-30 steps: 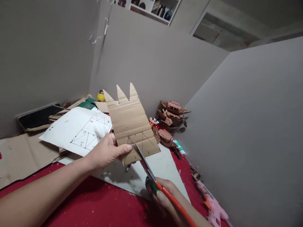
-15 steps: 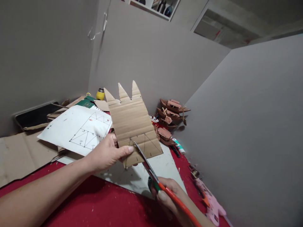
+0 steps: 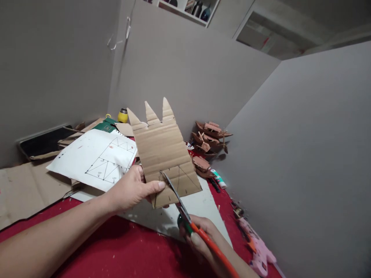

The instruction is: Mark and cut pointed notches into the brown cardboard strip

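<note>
A corrugated cardboard piece [image 3: 162,146] with three pointed tips along its top edge is held up over the table. My left hand [image 3: 137,189] grips its lower left side, thumb on the front face and the other fingers hidden behind. Dark pen lines forming triangles run across its lower part. My right hand [image 3: 203,235] is closed around the handles of scissors [image 3: 181,204] with orange and green grips. Their blades lie at the cardboard's lower edge, with one blade over its front along the pen lines; the other blade is mostly hidden.
A white sheet with a drawn pattern [image 3: 95,160] lies left, by cardboard scraps [image 3: 29,189] and a black tray [image 3: 43,141]. Small brown model boats [image 3: 211,135], a glue tube [image 3: 218,178] and a pink glue gun [image 3: 257,247] are on the right. A white board [image 3: 208,208] lies on red cloth.
The cardboard's lower part has shifted slightly down and right. My right hand and the scissors have moved a little left and down. My left hand keeps its grip.
</note>
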